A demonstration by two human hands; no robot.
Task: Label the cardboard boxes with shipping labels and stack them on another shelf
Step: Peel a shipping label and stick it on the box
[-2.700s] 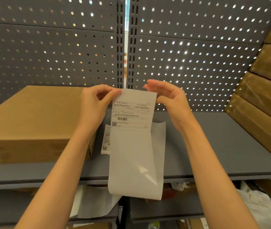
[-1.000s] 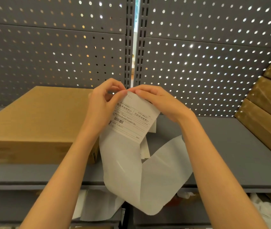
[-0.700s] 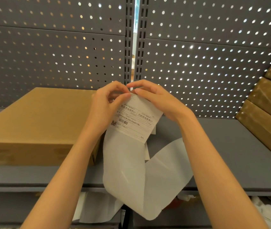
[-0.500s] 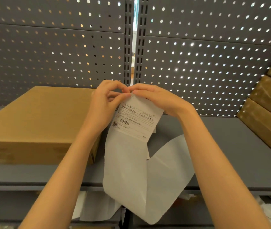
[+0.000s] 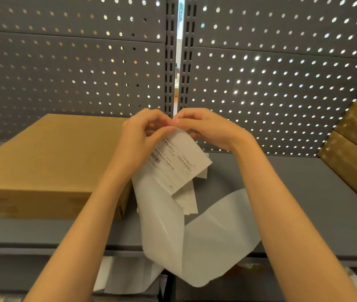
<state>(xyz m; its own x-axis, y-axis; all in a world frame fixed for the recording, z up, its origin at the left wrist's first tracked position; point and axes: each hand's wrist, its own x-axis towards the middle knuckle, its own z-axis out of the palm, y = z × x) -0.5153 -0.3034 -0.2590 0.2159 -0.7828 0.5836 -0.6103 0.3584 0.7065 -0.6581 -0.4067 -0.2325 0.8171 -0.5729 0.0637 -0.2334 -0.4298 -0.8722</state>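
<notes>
A white shipping label point(image 5: 177, 163) with a barcode and printed text hangs tilted in front of me, still on its long translucent backing strip point(image 5: 195, 236), which curls down past the shelf edge. My left hand point(image 5: 139, 140) and my right hand point(image 5: 206, 127) meet at the label's top corner, fingertips of both pinching it there. A flat brown cardboard box point(image 5: 42, 162) lies on the grey shelf point(image 5: 293, 203) to the left of my hands. More printed labels point(image 5: 189, 199) lie on the shelf behind the held one.
A leaning stack of brown cardboard boxes point(image 5: 356, 153) fills the right end of the shelf. Grey perforated back panels point(image 5: 271, 94) rise behind, split by a slotted upright point(image 5: 177, 62). White paper and plastic point(image 5: 125, 277) sit on the lower shelf.
The label has tilted further to the right and both hands have drawn together at its top corner. The backing strip has curled out to the right below.
</notes>
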